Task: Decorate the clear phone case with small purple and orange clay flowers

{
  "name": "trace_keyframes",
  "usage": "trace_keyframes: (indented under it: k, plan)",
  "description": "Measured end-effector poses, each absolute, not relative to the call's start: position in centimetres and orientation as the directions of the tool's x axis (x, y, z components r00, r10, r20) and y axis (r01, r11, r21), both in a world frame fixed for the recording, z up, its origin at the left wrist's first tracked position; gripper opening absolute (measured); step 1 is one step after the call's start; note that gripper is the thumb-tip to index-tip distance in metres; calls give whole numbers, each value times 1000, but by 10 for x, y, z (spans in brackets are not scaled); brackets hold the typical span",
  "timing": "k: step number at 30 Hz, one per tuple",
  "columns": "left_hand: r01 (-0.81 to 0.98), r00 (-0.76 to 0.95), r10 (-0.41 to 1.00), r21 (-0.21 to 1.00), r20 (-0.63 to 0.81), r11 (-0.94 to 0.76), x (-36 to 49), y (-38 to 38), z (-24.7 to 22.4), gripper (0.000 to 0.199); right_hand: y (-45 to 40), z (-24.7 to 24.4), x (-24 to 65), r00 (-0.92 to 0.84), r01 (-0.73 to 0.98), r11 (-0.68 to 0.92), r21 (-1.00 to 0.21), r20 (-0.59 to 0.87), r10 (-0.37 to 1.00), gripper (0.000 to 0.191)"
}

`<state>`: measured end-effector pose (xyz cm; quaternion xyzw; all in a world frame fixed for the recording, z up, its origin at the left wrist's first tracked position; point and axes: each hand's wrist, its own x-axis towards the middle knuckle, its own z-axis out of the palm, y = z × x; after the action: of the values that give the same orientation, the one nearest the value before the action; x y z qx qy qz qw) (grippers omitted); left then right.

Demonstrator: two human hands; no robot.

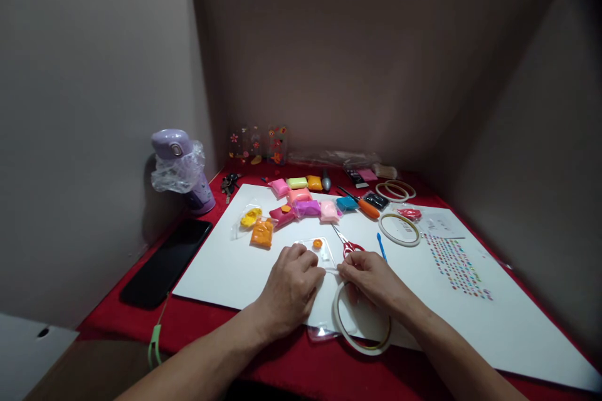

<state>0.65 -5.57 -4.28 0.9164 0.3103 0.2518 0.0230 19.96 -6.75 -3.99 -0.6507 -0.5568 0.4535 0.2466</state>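
My left hand (294, 282) is closed over the white board (211, 263), its thumb and fingers pinching one end of a thin white strip (332, 270). The strip's other end is pinched between the thumb and fingers of my right hand (369, 276). Just beyond the hands lies a clear plastic piece (329, 250) with a small orange clay disc (318, 244) on it. Red-handled scissors (350, 247) lie beyond my right hand, partly hidden by it. A roll of white tape (367, 349) rests below my right hand at the board's near edge.
Several coloured clay packets (306, 208) lie toward the back. An orange-handled tool (368, 208), a tape roll (399, 241), a blue stick (381, 245) and a sticker gem sheet (458, 266) are on the right. A phone (167, 263) and a purple bottle (200, 194) stand left.
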Motion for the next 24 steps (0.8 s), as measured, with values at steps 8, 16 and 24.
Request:
trace_keyframes:
  k: [8,16,24]
  plan:
    - [609,491,697,366,522,-703,5,-54,-43,20,-67,-43,201,-35,502,-260,-825,-319,947,24]
    - [608,485,709,386,512,-694,5,-54,-43,21,-67,-45,200,-37,512,-254,-821,-317,948,24]
    - [634,431,723,388,540,-668,3,-54,-43,24,-68,-43,200,-34,521,-253,-815,-316,948,24]
